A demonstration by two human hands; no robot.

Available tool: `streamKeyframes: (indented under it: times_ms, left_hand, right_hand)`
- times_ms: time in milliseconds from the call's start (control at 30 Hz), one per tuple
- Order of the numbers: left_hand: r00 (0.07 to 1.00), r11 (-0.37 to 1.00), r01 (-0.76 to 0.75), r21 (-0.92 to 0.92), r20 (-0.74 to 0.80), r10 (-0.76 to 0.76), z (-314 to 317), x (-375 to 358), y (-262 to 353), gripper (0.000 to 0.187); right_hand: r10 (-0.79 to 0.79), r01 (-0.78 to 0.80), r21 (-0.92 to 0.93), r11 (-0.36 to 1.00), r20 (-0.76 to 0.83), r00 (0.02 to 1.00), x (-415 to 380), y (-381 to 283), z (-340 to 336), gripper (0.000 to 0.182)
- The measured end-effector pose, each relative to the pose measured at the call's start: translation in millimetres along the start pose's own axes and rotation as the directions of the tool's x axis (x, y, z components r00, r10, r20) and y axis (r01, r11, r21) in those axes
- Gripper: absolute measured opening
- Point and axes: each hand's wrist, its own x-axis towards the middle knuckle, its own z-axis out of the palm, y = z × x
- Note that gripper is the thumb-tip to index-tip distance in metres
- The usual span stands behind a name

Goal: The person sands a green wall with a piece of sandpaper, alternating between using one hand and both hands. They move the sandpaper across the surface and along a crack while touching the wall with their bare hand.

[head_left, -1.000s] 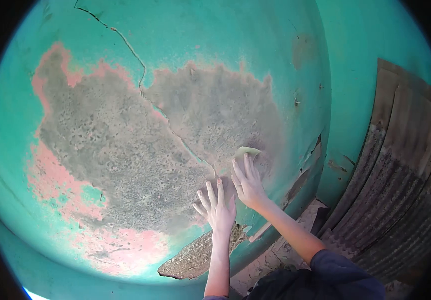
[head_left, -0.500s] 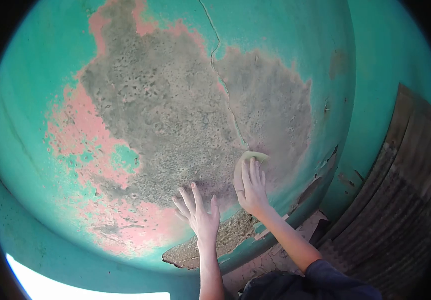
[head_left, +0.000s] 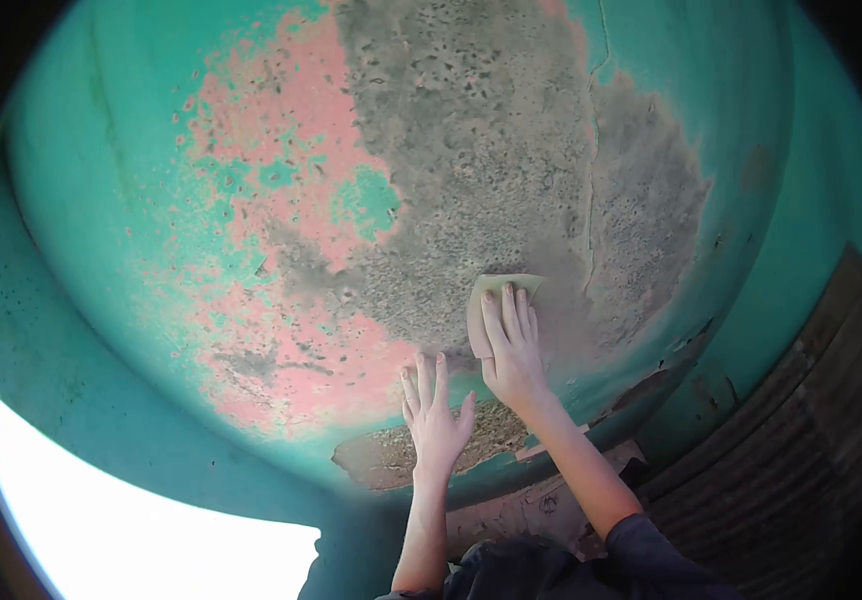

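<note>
The right hand point(head_left: 517, 365) holds a sheet point(head_left: 479, 325) against the wall point(head_left: 61, 130) under extended fingers. The thin sheet is pale greenish-grey, its upper right corner pointed, over the grey patch point(head_left: 431, 200). The left hand point(head_left: 436, 430) spreads its fingers nearby.

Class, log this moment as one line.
right hand: flat over sheet against wall | left hand: open, holding nothing | wall: patchy, cracked

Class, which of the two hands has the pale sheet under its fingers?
The right hand: its fingers lie over the pale sheet. The left hand, lower in the picture with fingers spread, shows no sheet beneath it.
</note>
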Motion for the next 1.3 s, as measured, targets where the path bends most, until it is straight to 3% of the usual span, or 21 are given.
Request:
streamKeyframes:
  times_ms: [67, 133, 200, 233, 333, 433, 567, 733, 800, 833, 867, 967, 1033, 1167, 1233, 1300]
  left_hand:
    - [0.998, 0.994, -0.011, -0.113, -0.062, 0.004, -1, -2, -4, 0.081]
    - [0.992, 0.974, -0.037, -0.225, -0.127, 0.008, -4, -3, -6, 0.082]
    - [0.968, 0.981, -0.129, -0.147, -0.234, 0.092, -12, -2, -5, 0.084]
    - [0.967, 0.989, -0.144, -0.03, -0.214, 0.135, -19, -1, -2, 0.086]
    - [0.986, 0.991, -0.11, 0.076, -0.117, 0.118, -35, 11, 6, 0.087]
    - [0.972, 0.997, -0.061, -0.037, -0.231, 0.051, -44, 27, 3, 0.089]
    - [0.964, 0.999, -0.041, -0.026, -0.263, 0.033, -61, 42, -1, 0.092]
    - [0.932, 0.999, -0.031, -0.02, -0.361, 0.021, -73, 51, 10, 0.094]
    - [0.929, 0.999, 0.022, -0.033, -0.369, -0.033, -75, 58, 24, 0.096]
    - [0.926, 0.997, 0.066, -0.043, -0.368, -0.077, -74, 61, 31, 0.097]
    - [0.924, 0.997, 0.064, -0.044, -0.375, -0.076, -71, 65, 34, 0.097]
    - [0.867, 0.995, 0.081, -0.056, -0.489, -0.098, -57, 78, 38, 0.092]
    - [0.813, 0.998, 0.063, -0.02, -0.58, -0.063, -49, 84, 40, 0.081]
    - [0.812, 0.998, 0.037, -0.054, -0.58, -0.062, -50, 105, 34, 0.071]
    - [0.853, 0.99, 0.129, 0.055, -0.515, -0.082, -81, 120, 23, 0.069]
    - [0.817, 0.991, 0.128, 0.045, -0.571, -0.08, -104, 136, 21, 0.069]
  right_hand:
    - [-0.079, 0.079, 0.006, 0.997, -0.019, 0.997, 10, -13, -3, 0.072]
    - [-0.179, 0.183, -0.033, 0.983, 0.096, 0.979, 6, -24, 0, 0.07]
    - [-0.261, 0.27, -0.056, 0.961, 0.125, 0.957, 7, -32, 8, 0.066]
    - [-0.314, 0.324, -0.033, 0.946, 0.162, 0.935, 12, -38, 5, 0.062]
    - [-0.449, 0.459, 0.005, 0.888, 0.225, 0.865, 35, -54, -1, 0.055]
    - [-0.598, 0.609, 0.026, 0.793, 0.226, 0.769, 57, -57, 3, 0.051]
    - [-0.739, 0.748, 0.058, 0.661, 0.221, 0.636, 81, -58, -7, 0.049]
    - [-0.71, 0.7, 0.129, 0.703, 0.184, 0.679, 107, -52, -34, 0.051]
    - [-0.687, 0.689, -0.053, 0.723, 0.048, 0.725, 122, -51, -46, 0.053]
    - [-0.694, 0.689, -0.083, 0.72, -0.054, 0.718, 131, -51, -51, 0.048]
    - [-0.698, 0.693, -0.087, 0.716, -0.057, 0.714, 138, -47, -50, 0.048]
    - [-0.644, 0.677, -0.091, 0.731, -0.42, 0.639, 164, -42, -47, 0.041]
    - [-0.638, 0.689, -0.059, 0.722, -0.442, 0.631, 176, -53, -46, 0.04]
    - [-0.633, 0.708, -0.046, 0.704, -0.492, 0.597, 193, -45, -34, 0.035]
    - [-0.645, 0.715, -0.058, 0.697, -0.488, 0.589, 189, -46, -35, 0.033]
    - [-0.656, 0.722, -0.064, 0.688, -0.48, 0.583, 191, -50, -37, 0.032]
